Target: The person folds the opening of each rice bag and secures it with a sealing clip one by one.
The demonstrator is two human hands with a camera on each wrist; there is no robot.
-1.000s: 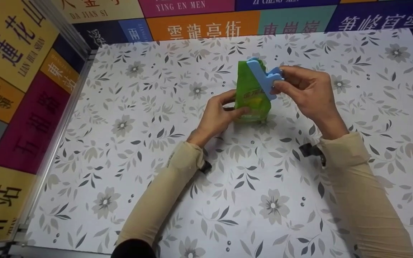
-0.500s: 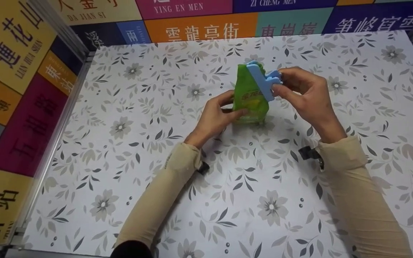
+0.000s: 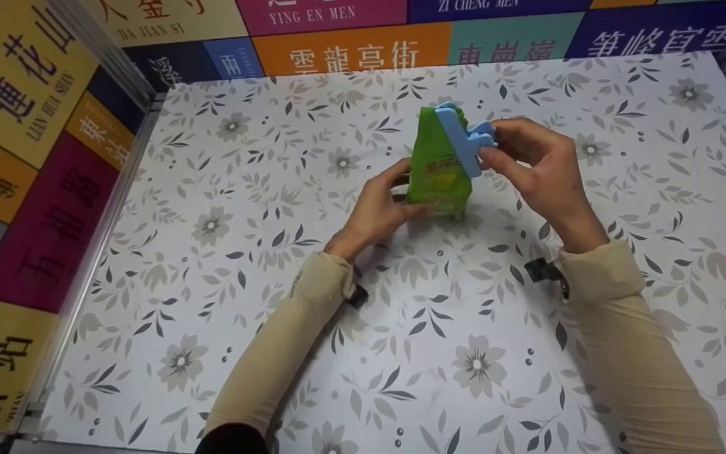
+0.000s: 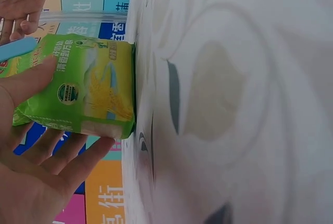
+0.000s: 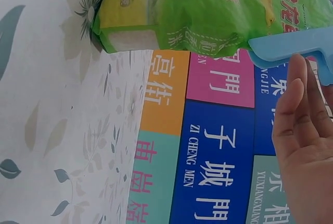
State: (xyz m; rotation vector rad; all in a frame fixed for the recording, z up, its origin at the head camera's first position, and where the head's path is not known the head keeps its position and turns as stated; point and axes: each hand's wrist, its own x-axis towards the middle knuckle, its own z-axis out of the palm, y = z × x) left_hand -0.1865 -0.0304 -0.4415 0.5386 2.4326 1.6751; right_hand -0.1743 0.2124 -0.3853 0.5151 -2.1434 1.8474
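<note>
A green bag of rice (image 3: 442, 183) stands upright on the table, its printed front showing a yellow picture in the left wrist view. My left hand (image 3: 375, 205) holds the bag from the left, low down, thumb on one face and fingers on the other side. Slanting across the bag's upper right corner is a light blue bag clip (image 3: 457, 139), which closes over the bag's edge. My right hand (image 3: 539, 161) pinches the clip's handle part between thumb and fingers. In the right wrist view the clip (image 5: 291, 47) lies along the green bag, partly cut off by the frame.
The table (image 3: 262, 391) is covered in white cloth with grey leaves and flowers. Coloured panels with large characters (image 3: 350, 53) stand along the back edge, and more panels (image 3: 54, 208) line the left side. Dark wrist cameras sit at both cuffs.
My left thumb has slid a little lower on the bag's front. The bag and the clip have shifted only slightly, and my right hand keeps its pinch on the clip.
</note>
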